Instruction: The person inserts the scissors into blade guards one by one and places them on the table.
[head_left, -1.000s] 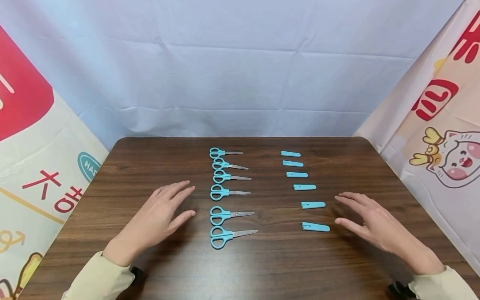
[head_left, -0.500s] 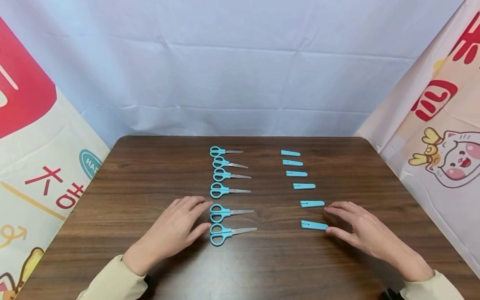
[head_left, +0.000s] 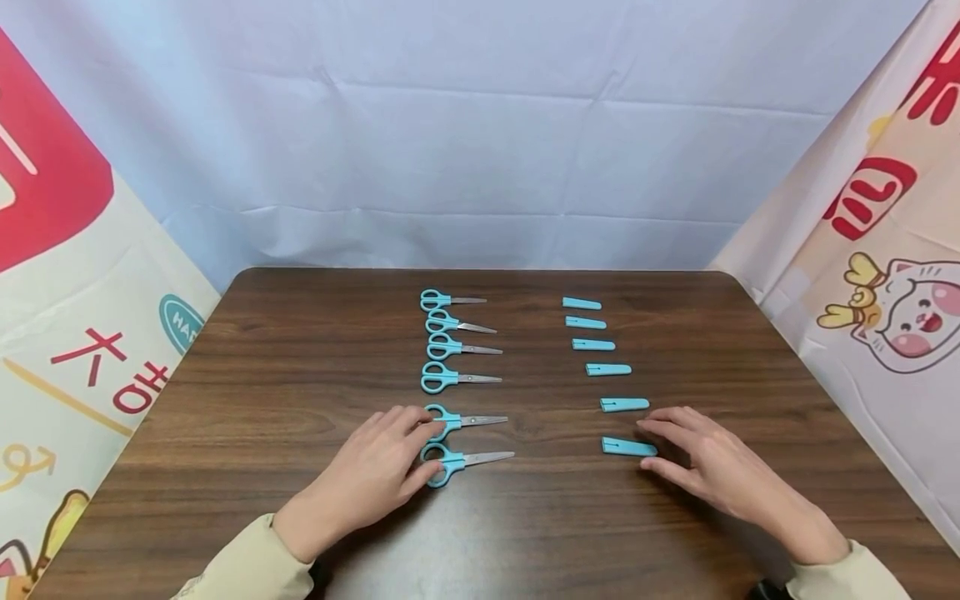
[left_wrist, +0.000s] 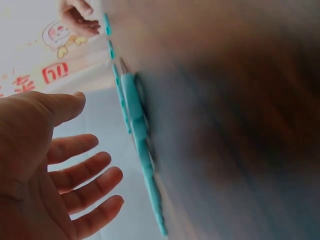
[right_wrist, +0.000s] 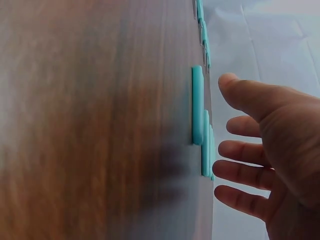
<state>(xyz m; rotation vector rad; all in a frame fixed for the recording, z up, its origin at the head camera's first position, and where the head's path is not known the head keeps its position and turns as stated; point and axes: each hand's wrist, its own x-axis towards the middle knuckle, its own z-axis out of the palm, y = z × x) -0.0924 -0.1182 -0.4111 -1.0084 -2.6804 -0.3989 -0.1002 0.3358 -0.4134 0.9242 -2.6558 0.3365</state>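
Observation:
My left hand (head_left: pixel 378 467), fingers relaxed and apart, hovers at the blue handle loops of the nearest scissors (head_left: pixel 454 461). Its index finger overlaps the loops of the second scissors (head_left: pixel 454 422) in the head view. In the left wrist view the thumb and fingers (left_wrist: pixel 82 192) are spread, with nothing between them. My right hand (head_left: pixel 712 462) hangs loosely open at the rounded end of the nearest blue blade cover (head_left: pixel 627 447). The right wrist view has that cover (right_wrist: pixel 198 105) lying on the table, apart from the thumb and fingers.
Several more blue-handled scissors (head_left: pixel 441 377) form a column toward the back, blades pointing right. A matching column of blue blade covers (head_left: pixel 609 369) lies to their right. The brown wooden table (head_left: pixel 300 333) ends at a pale cloth backdrop (head_left: pixel 465 150).
My left hand has moved right and slightly nearer to me, up to the scissors handles. My right hand has moved left to the nearest cover. Scissors and covers lie as before.

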